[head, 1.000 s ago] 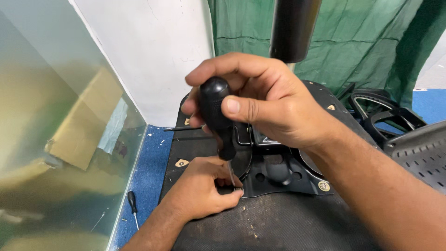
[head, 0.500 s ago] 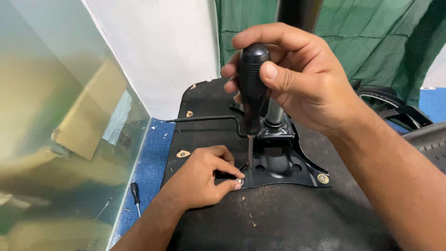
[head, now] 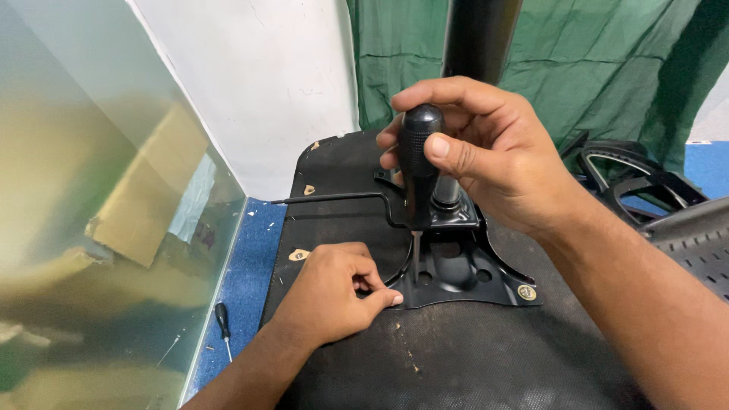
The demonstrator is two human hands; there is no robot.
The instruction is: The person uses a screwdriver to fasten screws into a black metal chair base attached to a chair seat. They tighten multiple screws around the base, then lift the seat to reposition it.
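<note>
My right hand (head: 486, 152) grips the black handle of a screwdriver (head: 419, 163), held upright with its thin shaft (head: 415, 258) pointing down onto a black metal mechanism plate (head: 486, 277). The plate lies on the black underside of a chair seat (head: 456, 357). My left hand (head: 334, 292) rests on the seat with its fingertips pinched at the plate's front left corner, beside the shaft's tip. What the fingertips pinch is hidden. A black gas cylinder (head: 478, 34) rises from the plate behind my right hand.
A black lever rod (head: 326, 199) sticks out left from the plate. A second small screwdriver (head: 222, 319) lies on the blue floor (head: 247, 266) by a frosted glass panel (head: 91, 228). A green curtain (head: 607, 61) hangs behind; black chair parts (head: 638, 178) are at the right.
The screwdriver has gone from tilted to upright, its tip now down at the plate's hole. The view has shifted, and my left hand stays at the plate's corner.
</note>
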